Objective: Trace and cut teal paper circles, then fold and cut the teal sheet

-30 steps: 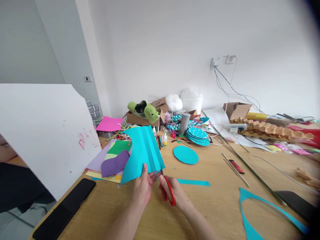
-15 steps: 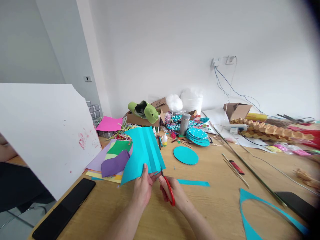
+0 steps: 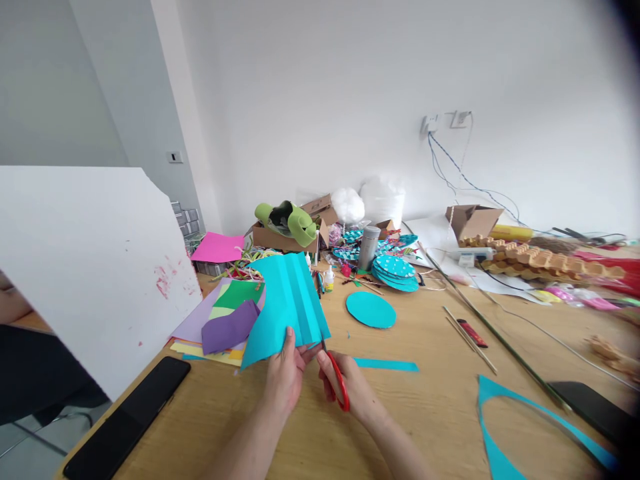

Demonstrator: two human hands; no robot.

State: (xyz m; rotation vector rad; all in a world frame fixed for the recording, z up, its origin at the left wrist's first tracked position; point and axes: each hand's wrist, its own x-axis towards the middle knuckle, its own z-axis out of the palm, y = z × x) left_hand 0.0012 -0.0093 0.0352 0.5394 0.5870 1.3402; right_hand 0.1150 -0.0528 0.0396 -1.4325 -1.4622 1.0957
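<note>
A creased sheet of turquoise paper (image 3: 285, 303) is held up over the table, its lower edge pinched in my left hand (image 3: 287, 373), thumb on top. My right hand (image 3: 345, 383) is closed round red-handled scissors (image 3: 341, 383), whose blades meet the lower right corner of the sheet. Whether the blades are apart is too small to tell. Just beyond my right hand a narrow turquoise strip (image 3: 387, 365) lies flat. Farther back lies a turquoise paper oval (image 3: 371, 310).
Coloured papers (image 3: 230, 327) and a black phone (image 3: 127, 417) lie left, beside a leaning white board (image 3: 100, 267). A turquoise offcut (image 3: 493, 427), thin sticks (image 3: 470, 340) and a long stem (image 3: 490, 320) are right. A grey bottle (image 3: 369, 248), stacked discs (image 3: 395, 273) and egg cartons (image 3: 545, 260) stand behind.
Hardly anything differs. The whole view has shifted very slightly; both hands, the sheet and the scissors keep the same pose.
</note>
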